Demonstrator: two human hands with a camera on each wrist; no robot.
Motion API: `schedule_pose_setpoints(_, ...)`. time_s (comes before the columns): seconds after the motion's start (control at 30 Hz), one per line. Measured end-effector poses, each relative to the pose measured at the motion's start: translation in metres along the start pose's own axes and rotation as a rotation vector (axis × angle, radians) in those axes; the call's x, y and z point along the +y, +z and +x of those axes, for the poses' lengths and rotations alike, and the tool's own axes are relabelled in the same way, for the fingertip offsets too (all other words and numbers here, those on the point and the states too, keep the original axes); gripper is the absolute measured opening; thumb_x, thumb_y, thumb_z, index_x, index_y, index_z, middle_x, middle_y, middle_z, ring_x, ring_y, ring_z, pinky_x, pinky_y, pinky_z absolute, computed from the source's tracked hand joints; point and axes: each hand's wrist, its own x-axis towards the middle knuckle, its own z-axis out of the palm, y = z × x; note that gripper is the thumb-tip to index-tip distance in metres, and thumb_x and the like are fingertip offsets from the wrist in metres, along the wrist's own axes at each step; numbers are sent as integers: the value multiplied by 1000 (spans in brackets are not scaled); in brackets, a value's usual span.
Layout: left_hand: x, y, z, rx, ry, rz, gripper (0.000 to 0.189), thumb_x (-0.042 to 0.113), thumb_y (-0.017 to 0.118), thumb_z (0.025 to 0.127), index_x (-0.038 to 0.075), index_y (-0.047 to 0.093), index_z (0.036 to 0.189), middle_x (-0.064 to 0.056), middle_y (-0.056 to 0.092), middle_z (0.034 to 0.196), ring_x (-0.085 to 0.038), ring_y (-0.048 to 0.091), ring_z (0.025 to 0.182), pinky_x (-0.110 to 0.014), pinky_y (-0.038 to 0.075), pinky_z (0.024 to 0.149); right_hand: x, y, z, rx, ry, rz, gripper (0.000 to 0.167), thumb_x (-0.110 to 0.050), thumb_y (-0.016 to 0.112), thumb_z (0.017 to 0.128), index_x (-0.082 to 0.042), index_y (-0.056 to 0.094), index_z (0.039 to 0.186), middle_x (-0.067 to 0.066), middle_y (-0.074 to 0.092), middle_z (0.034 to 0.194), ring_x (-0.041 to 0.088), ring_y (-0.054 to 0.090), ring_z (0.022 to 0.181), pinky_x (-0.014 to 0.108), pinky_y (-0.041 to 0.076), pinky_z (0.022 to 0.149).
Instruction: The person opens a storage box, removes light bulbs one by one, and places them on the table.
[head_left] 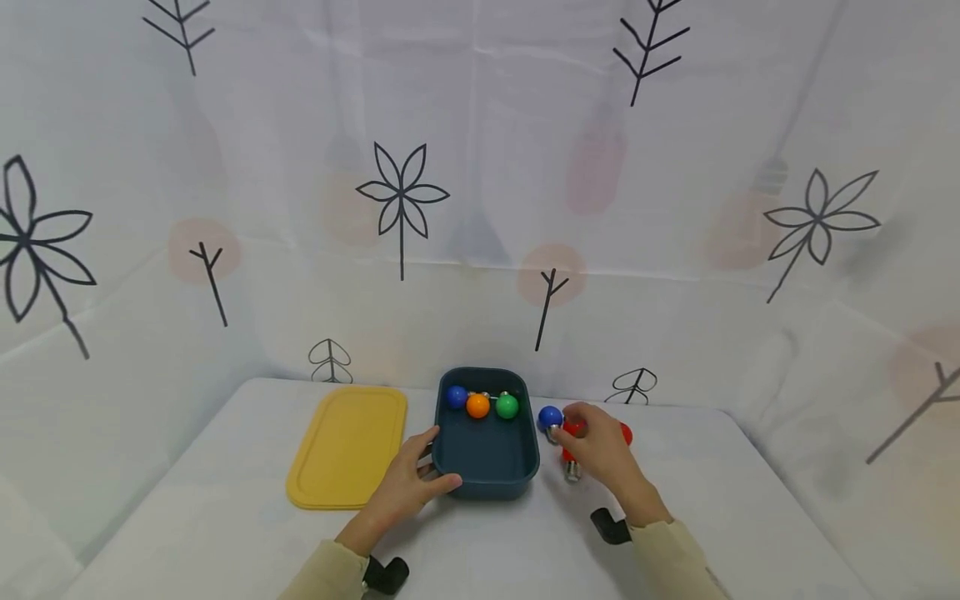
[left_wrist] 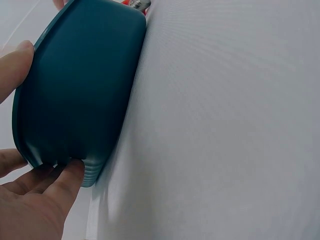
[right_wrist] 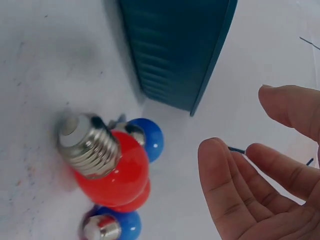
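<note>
I see a dark teal tub standing upright on the white surface, its top uncovered. Inside, at the far end, I have a blue bulb, an orange bulb and a green bulb side by side. Just right of it I find red bulbs and blue bulbs clustered, their screw bases silvery.

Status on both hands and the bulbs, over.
Left hand holds teal bin. Right hand empty, near loose bulbs. Blue bulb, orange bulb, green bulb inside bin. Nothing visibly blocking.
</note>
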Motion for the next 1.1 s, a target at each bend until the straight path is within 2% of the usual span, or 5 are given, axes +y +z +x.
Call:
schedule_pose_setpoints(0.37, 1, 0, 0, -2, 4, -12, 90, 34, 77, 81, 5, 26, 149, -19, 27, 150, -37, 33, 135, -47, 39, 104, -26, 4, 12, -36, -79, 44, 41, -26, 73, 85, -8, 60, 119, 11, 61, 111, 20, 57, 82, 27, 55, 60)
schedule_pose_setpoints(0.57, 3, -1, -1, -3, -6, -10, 93, 38, 77, 79, 6, 27, 149, -20, 27, 150, -37, 33, 135, -47, 39, 104, -38, 11, 21, -49, -128, 2, 40, -27, 72, 86, -8, 60, 119, 8, 60, 110, 19, 57, 84, 29, 56, 67)
schedule_pose_setpoints(0.7, 3, -1, -1, -4, -6, -4, 93, 39, 77, 79, 6, 27, 149, -20, 27, 150, -37, 33, 135, -47, 39, 104, -43, 15, 28, -64, -169, -8, 38, -24, 72, 86, -7, 61, 118, 9, 60, 110, 19, 57, 83, 29, 55, 67)
schedule_pose_setpoints(0.9, 3, -2, -1, -2, 0, 4, 90, 34, 77, 81, 5, 27, 149, -20, 28, 150, -37, 34, 135, -48, 39, 104, -50, 22, 38, -127, -204, 3, 36, -20, 73, 86, -6, 61, 117, 11, 60, 111, 18, 54, 80, 26, 54, 66)
schedule_pose_setpoints(1.1, 3, -1, -1, -6, 4, -2, 88, 32, 76, 82, 5, 27, 149, -19, 28, 149, -37, 34, 135, -48, 39, 104, -47, 31, 52, -192, -294, -20, 40, -20, 75, 84, -4, 61, 118, 14, 60, 112, 20, 55, 83, 29, 53, 73)
